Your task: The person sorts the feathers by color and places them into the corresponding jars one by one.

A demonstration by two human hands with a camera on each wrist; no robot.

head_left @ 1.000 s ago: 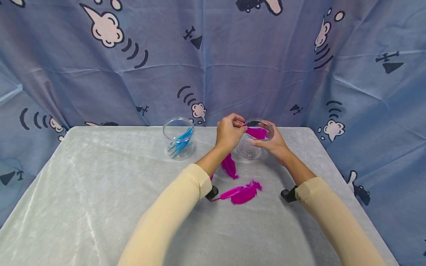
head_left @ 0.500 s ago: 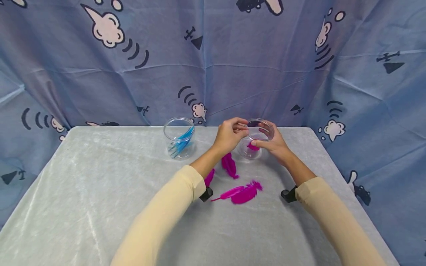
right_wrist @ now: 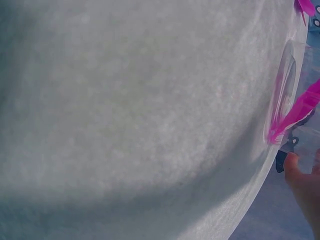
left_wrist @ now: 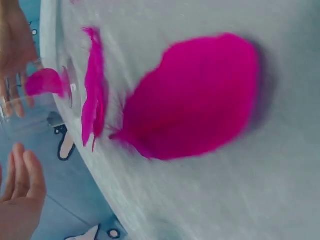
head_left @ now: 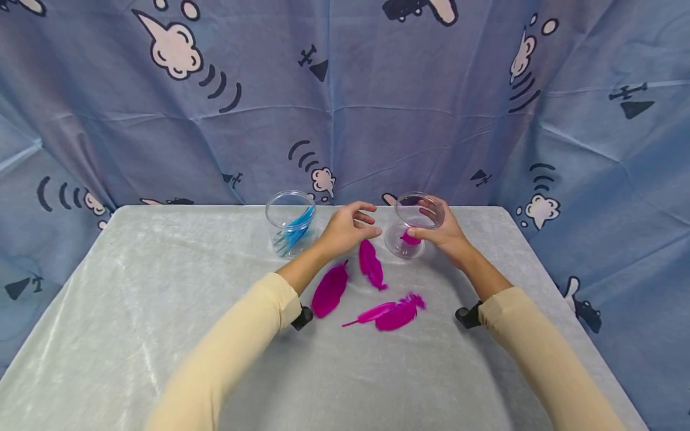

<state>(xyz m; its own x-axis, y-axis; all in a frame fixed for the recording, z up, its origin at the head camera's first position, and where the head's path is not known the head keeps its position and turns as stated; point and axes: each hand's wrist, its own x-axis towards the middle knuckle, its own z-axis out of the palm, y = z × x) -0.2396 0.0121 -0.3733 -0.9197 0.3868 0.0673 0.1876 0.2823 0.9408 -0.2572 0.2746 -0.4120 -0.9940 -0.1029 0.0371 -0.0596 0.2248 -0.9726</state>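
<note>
Your right hand [head_left: 444,233] grips the clear cup [head_left: 398,232], fingers and thumb curled round its side. Your left hand [head_left: 347,230], left of the cup, pinches nothing: the fingers are relaxed, with the thumb parted from them. One magenta feather [head_left: 411,238] lies inside the cup. Nearer you than the cup, on the counter [head_left: 188,299], are a narrow feather [head_left: 371,265], a broad feather [head_left: 330,290] farther left, and a slim feather [head_left: 376,312] overlapping a tufted feather [head_left: 399,316]. Expect them to be very light, with soft vanes that crease easily and may drift; pinch lightly at the quill, which on the broad one points towards the cup. The cup looks like thin, smooth plastic, likely slippery and easily flexed, so hold it gently below its rim.
</note>
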